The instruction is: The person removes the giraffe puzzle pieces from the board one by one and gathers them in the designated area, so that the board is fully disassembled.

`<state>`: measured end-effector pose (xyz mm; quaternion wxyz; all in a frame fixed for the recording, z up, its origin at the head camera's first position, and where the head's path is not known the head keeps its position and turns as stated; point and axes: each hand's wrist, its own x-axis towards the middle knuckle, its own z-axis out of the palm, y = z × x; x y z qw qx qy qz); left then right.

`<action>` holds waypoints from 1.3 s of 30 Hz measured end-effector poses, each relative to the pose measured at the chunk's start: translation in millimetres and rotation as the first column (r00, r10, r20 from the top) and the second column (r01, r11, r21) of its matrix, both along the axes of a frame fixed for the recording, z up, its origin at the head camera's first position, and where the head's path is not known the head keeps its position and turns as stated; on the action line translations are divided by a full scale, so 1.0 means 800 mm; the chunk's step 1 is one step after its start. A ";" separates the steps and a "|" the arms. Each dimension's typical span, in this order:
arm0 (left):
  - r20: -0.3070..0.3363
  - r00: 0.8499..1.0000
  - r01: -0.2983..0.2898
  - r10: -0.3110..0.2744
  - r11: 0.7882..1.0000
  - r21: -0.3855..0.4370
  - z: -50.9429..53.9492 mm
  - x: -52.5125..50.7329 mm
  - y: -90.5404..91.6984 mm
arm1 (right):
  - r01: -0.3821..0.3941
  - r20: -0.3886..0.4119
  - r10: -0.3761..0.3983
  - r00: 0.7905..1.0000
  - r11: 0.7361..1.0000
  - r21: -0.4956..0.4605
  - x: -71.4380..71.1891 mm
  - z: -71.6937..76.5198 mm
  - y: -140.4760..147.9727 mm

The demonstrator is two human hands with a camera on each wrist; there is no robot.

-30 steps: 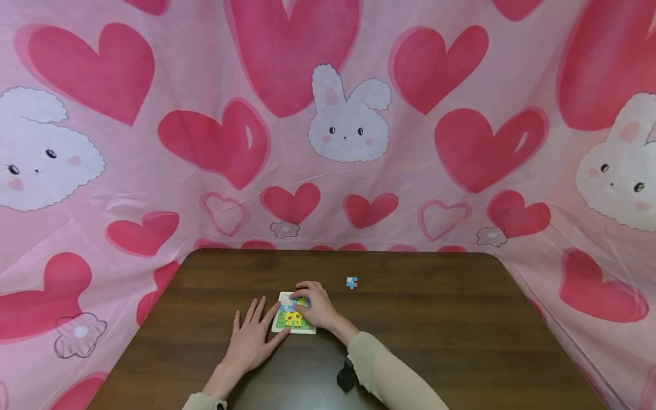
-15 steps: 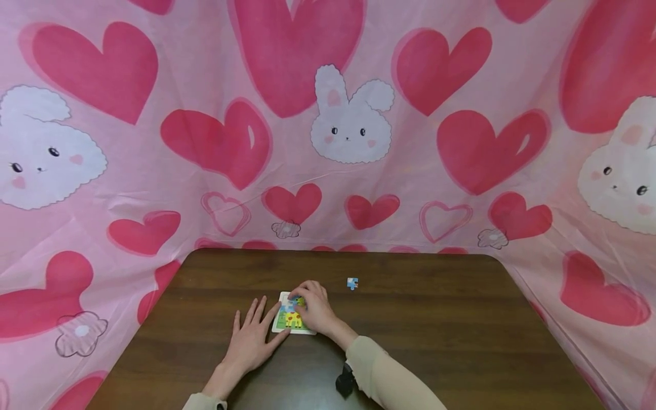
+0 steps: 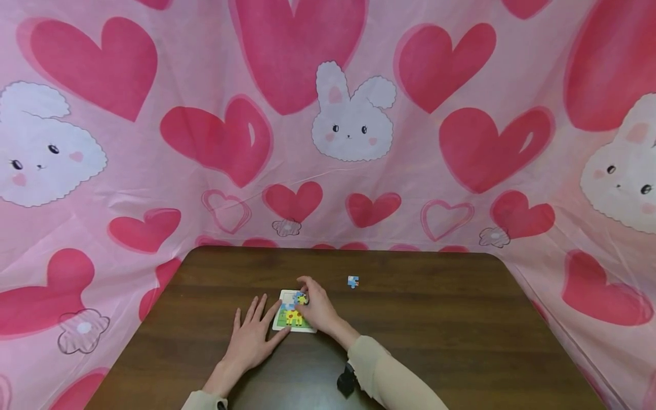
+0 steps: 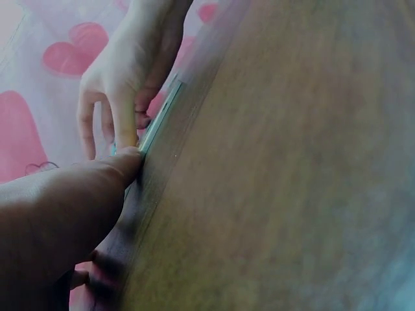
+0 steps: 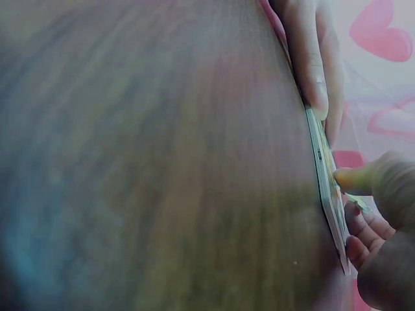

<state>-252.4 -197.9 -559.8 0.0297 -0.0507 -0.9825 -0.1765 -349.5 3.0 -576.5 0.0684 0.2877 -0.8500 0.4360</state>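
A small jigsaw puzzle board (image 3: 303, 329) with a pale frame lies on the table, showing a yellow giraffe on green and blue. My left hand (image 3: 249, 340) is spread beside it, its thumb at the near edge and index finger at the left edge. Over the board's right side, my right hand (image 3: 318, 307) holds a puzzle piece (image 3: 300, 298) bearing the giraffe's head. In the right wrist view that piece (image 5: 356, 202) is tilted between thumb and fingers. A pale patch (image 3: 288, 297) shows at the board's upper left.
One loose blue and white puzzle piece (image 3: 353, 282) lies on the brown wooden table (image 3: 435, 330), beyond the right hand. A pink curtain (image 3: 405, 171) with hearts and rabbits hangs behind and along the sides. A black object (image 3: 347, 381) sits at the right cuff.
The right hand's fingers have lifted and spread a little, so more of the giraffe-head piece shows. The left hand and the loose piece stay put; the head view shifts slightly.
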 end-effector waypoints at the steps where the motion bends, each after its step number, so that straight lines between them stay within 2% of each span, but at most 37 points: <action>1: 0.000 1.000 -0.001 0.001 1.000 -0.002 0.000 0.000 0.000 | 0.003 0.009 -0.003 1.000 0.999 -0.033 -0.001 0.000 0.001; 4: -0.004 1.000 -0.001 0.001 1.000 -0.006 0.000 0.000 0.000 | 0.019 0.049 -0.015 0.999 0.996 -0.091 0.004 0.010 0.003; 7: -0.008 1.000 -0.001 0.000 1.000 -0.003 0.001 0.000 0.001 | 0.028 0.084 -0.022 0.996 0.997 -0.077 0.011 0.025 0.006; 12: -0.009 1.000 -0.001 0.001 1.000 0.001 0.002 0.001 0.001 | 0.031 0.153 -0.026 0.988 0.999 -0.025 0.016 0.036 0.009; 19: -0.008 1.000 -0.004 0.005 1.000 0.008 -0.001 0.001 0.002 | 0.046 0.204 -0.028 0.978 0.995 -0.083 0.013 0.034 0.010; 39: -0.001 1.000 -0.005 0.005 1.000 0.001 0.000 0.003 0.002 | 0.043 0.193 -0.012 0.981 0.986 -0.159 0.009 0.025 0.013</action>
